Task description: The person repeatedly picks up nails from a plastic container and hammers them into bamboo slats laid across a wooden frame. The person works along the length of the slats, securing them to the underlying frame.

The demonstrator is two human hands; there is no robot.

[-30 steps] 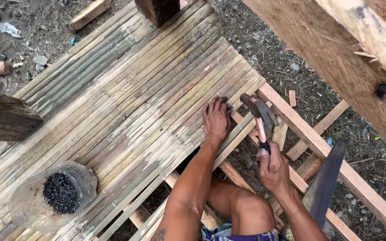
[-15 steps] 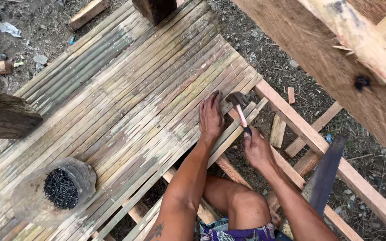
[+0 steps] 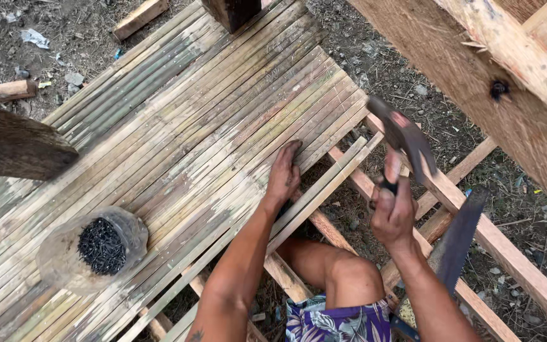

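Head view, looking down. Left hand (image 3: pixel 284 176) flat, fingers spread narrow, pressing on the bamboo slat floor (image 3: pixel 159 145) near its edge, fingertips by the outermost loose slats (image 3: pixel 324 183). Cannot tell if a nail sits under the fingers, too small to see.

Right hand (image 3: pixel 392 212) fisted around the handle of a hammer (image 3: pixel 403 136). Hammer is raised, head up and tilted away from the person, blurred, well above the slat edge and to the right of the left hand. Not touching the floor.

Slats run diagonally from lower left to upper right, laid on wooden joists (image 3: pixel 476 234) that stick out past the floor edge over bare dirt.

Hand saw (image 3: pixel 457 234) lies on the joists just right of the right forearm, blade angled up-right, handle end near the person's shorts.

Clear bag of dark nails (image 3: pixel 99 247) rests on the slats at lower left, well apart from both hands.

Person's bare knee (image 3: pixel 349 278) below the floor edge, between the arms.

Thick timber beam (image 3: pixel 476 69) crosses the upper right, close to camera. Dark post (image 3: pixel 14 142) at left edge.
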